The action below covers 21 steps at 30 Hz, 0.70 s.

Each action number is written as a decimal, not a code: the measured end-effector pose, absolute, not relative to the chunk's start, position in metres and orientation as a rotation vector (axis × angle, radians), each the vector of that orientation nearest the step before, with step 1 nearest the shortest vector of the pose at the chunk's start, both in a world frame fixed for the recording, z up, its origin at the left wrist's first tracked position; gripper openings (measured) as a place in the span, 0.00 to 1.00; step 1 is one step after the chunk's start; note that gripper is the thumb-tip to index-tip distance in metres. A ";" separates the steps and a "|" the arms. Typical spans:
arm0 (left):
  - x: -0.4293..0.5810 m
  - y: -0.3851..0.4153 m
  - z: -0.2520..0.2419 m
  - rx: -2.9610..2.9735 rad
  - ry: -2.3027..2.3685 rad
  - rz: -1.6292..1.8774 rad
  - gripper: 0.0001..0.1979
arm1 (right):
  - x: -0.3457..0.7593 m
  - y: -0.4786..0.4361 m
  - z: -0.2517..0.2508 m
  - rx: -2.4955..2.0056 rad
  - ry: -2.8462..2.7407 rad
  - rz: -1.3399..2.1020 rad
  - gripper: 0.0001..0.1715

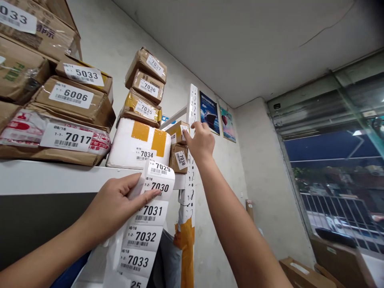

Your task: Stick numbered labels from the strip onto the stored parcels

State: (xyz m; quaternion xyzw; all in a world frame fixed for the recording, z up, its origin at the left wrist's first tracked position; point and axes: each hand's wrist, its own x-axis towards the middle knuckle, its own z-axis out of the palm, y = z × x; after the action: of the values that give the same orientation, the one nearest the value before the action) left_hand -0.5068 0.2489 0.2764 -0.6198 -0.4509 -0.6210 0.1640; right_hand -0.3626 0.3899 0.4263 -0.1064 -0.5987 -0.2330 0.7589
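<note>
My left hand (115, 202) is closed on a strip of white barcode labels (144, 232) numbered 7029 to 7033, which hangs down in front of the shelf. My right hand (200, 141) reaches up to a small brown box (177, 132) on the white shelf (60, 176), with its fingers pressing a white label onto the box's front. That box sits on another small box (179, 158) labelled 7038. To the left of these stands a white parcel with orange tape (138, 145) marked 7034.
Cardboard parcels labelled 7035 (140, 108), 7036 and 7037 are stacked above the white parcel; more parcels marked 7017 (57, 138), 6006 and 5033 fill the shelf's left. A perforated white upright (192, 160) stands at the shelf's end. Two posters (210, 113) hang on the wall. Boxes lie on the floor at right.
</note>
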 end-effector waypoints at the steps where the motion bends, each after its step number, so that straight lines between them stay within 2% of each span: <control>1: -0.507 0.248 0.275 -1.769 -1.309 -1.730 0.15 | -0.363 0.389 0.428 -0.244 -1.272 -0.518 0.11; 3: -0.508 0.245 0.272 -1.766 -1.351 -1.656 0.15 | -0.364 0.391 0.434 -0.202 -1.289 -0.508 0.11; 5: -0.509 0.241 0.268 -1.748 -1.366 -1.652 0.16 | -0.364 0.396 0.436 -0.130 -1.398 -0.487 0.04; 6: -0.508 0.240 0.265 -1.736 -1.366 -1.673 0.16 | -0.363 0.397 0.433 -0.097 -1.452 -0.472 0.04; 10: -0.498 0.232 0.243 -1.734 -1.387 -1.811 0.14 | -0.344 0.392 0.379 0.091 -1.412 -0.252 0.10; 13: -0.473 0.229 0.211 -1.778 -1.480 -1.910 0.15 | -0.317 0.379 0.300 0.200 -1.600 0.257 0.11; 16: -0.435 0.232 0.167 -1.805 -1.614 -1.933 0.16 | -0.295 0.371 0.221 0.251 -2.000 0.955 0.21; 18: -0.409 0.236 0.135 -1.810 -1.733 -1.923 0.17 | -0.290 0.370 0.178 0.182 -2.022 1.335 0.21; 21: -0.380 0.239 0.094 -1.762 -1.935 -1.999 0.16 | -0.288 0.374 0.129 0.084 -1.910 1.639 0.18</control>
State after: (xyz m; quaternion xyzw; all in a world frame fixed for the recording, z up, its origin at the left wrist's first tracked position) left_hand -0.3802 0.2385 0.0943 -0.5335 -0.5859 -0.6053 -0.0757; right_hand -0.2882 0.3736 0.1291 0.0317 -0.7221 0.6194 0.3066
